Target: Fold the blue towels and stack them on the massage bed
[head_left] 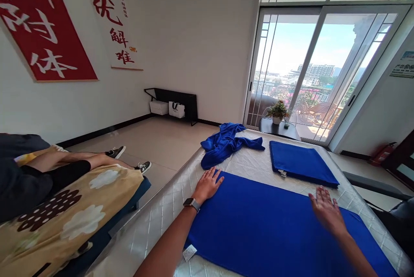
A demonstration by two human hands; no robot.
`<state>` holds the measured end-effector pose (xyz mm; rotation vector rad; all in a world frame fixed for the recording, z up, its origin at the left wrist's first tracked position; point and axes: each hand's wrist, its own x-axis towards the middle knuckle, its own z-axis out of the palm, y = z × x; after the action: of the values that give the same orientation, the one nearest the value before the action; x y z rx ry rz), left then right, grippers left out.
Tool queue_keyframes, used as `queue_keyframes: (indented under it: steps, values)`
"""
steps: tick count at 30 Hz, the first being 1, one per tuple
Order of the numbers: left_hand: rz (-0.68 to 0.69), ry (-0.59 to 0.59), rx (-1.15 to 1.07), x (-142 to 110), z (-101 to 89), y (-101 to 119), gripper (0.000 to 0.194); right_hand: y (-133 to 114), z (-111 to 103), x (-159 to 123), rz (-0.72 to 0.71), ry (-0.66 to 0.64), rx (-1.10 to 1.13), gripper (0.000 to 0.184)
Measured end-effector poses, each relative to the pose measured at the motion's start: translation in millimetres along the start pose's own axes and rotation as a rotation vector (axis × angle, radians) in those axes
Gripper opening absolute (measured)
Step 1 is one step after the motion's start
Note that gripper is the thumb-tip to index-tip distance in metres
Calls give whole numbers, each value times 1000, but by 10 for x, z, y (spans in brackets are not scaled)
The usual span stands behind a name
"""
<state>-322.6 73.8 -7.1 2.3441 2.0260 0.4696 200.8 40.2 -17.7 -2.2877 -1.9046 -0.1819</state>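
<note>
A blue cloth [258,221], laid out flat in a long rectangle, covers the near part of a white quilted mattress [161,225]. My left hand [208,184], with a watch on the wrist, rests open on the cloth's far left corner. Over the right part of the cloth my right hand [326,208] is open with fingers stretched; whether it touches the cloth I cannot tell. A white label sticks out at the near left edge. Beyond lies a neatly folded blue cloth [300,162], and to its left a crumpled blue cloth [229,145].
At the left, a person's legs [97,160] stretch over a bed with a patterned sheet [93,208]. A low black rack [181,102] stands by the wall. Past the mattress, a small table [278,128] holds a potted plant [277,111] before sliding glass doors. A fire extinguisher [382,154] is at right.
</note>
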Motion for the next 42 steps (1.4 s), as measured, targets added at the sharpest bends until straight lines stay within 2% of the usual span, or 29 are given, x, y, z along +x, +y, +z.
queue_keyframes:
  steps: [4, 6, 8, 9, 11, 13, 16, 21, 26, 29, 31, 33, 35, 38, 42]
  values:
    - [-9, -3, 6, 25, -10, 0, 64, -1744, -350, -298, -311, -160, 104, 78]
    - [-6, -6, 17, 29, -13, 1, 65, -2404, -414, -473, -412, -259, 200, 78]
    - [3, -8, 27, 29, -9, -4, 66, -2788, -415, -588, -467, -320, 273, 80]
    - [8, -6, 28, 29, -4, -8, 66, -2873, -398, -614, -482, -332, 304, 81]
    - [22, 1, 29, 33, 10, -22, 66, -2848, -346, -606, -488, -334, 343, 83]
    - [31, 9, 31, 43, 30, -38, 65, -2611, -280, -540, -462, -322, 348, 85]
    - [41, 23, 28, 66, 61, -61, 63, -1972, -166, -392, -351, -293, 286, 87]
    - [43, 14, 20, 95, 85, -78, 61, -500, 35, -169, -136, -250, 109, 88]
    - [24, -5, 30, 97, 62, -54, 61, 952, 238, -75, 60, -208, 60, 89]
    - [21, -6, 47, 89, 42, -26, 61, 1487, 317, -71, 170, -169, 58, 92]
    - [22, -5, 60, 84, 32, -9, 61, 1588, 307, -75, 200, -131, 38, 92]
    - [23, 1, 67, 80, 27, -1, 61, 1440, 224, -88, 204, -49, 6, 88]
    - [28, 5, 67, 79, 30, -4, 61, 1041, 71, -128, 159, 42, -8, 85]
    - [45, 14, 56, 82, 45, -26, 59, 52, -226, -294, -23, 63, 56, 83]
    - [57, 26, 45, 90, 62, -45, 58, -1537, -544, -725, -285, -73, 290, 82]
